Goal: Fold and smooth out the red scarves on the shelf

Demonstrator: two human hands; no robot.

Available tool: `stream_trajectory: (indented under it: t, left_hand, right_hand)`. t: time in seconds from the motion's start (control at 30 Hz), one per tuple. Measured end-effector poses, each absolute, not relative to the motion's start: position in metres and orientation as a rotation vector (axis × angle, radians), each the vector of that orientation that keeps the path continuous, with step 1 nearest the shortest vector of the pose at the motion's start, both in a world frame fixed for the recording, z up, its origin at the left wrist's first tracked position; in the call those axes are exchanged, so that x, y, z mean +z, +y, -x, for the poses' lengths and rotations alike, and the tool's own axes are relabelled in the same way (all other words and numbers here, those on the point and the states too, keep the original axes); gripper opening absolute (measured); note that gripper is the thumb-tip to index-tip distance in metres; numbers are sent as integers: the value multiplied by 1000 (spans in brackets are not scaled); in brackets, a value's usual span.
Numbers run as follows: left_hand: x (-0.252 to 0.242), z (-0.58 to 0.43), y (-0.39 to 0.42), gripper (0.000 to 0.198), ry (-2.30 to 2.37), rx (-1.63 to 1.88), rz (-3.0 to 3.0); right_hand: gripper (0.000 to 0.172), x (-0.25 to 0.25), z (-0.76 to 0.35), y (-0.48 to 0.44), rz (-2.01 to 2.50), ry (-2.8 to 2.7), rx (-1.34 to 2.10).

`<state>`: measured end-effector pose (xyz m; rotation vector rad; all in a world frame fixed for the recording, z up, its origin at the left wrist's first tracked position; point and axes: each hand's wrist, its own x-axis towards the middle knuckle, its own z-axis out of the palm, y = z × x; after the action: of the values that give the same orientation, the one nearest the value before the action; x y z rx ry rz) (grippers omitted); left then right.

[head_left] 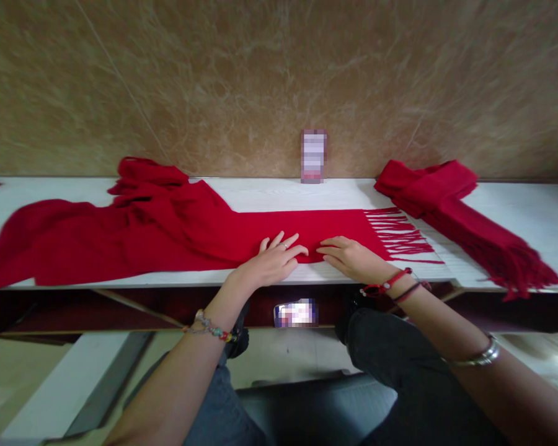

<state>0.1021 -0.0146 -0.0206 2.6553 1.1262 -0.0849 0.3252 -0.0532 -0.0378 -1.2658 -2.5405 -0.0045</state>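
A red scarf (302,226) lies along the white tabletop, flat and smooth on its right part, with its fringe (397,232) spread to the right. Its left part is bunched and folded in loose heaps. My left hand (276,257) rests on the flat cloth near the front edge, fingers spread, a ring on one finger. Close beside it, my right hand (348,254) touches the same cloth, fingers stretched out and lying together. Neither hand grips the fabric.
A second red scarf (428,186), folded into a strip with a fringed end, lies at the right. A blurred phone-like object (314,156) leans on the brown marbled wall (214,80). Another screen (296,313) shows on the dark shelf below the tabletop.
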Motion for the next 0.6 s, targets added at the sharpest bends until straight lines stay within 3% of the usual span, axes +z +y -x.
stream_trajectory:
  t: [0.17, 0.33, 0.6]
  left_hand:
    - [-18, -104, -14, 41, 1181, -117, -2586]
    - [-25, -104, -2, 47, 1421, 147, -2635]
    - [-30, -107, 16, 68, 1658, -197, -2410]
  right_hand:
    - [34, -39, -323, -36, 1373, -2521, -30]
    - [37, -31, -313, -27, 1593, -2459, -53]
    - [49, -34, -292, -18, 1851, -2448, 80]
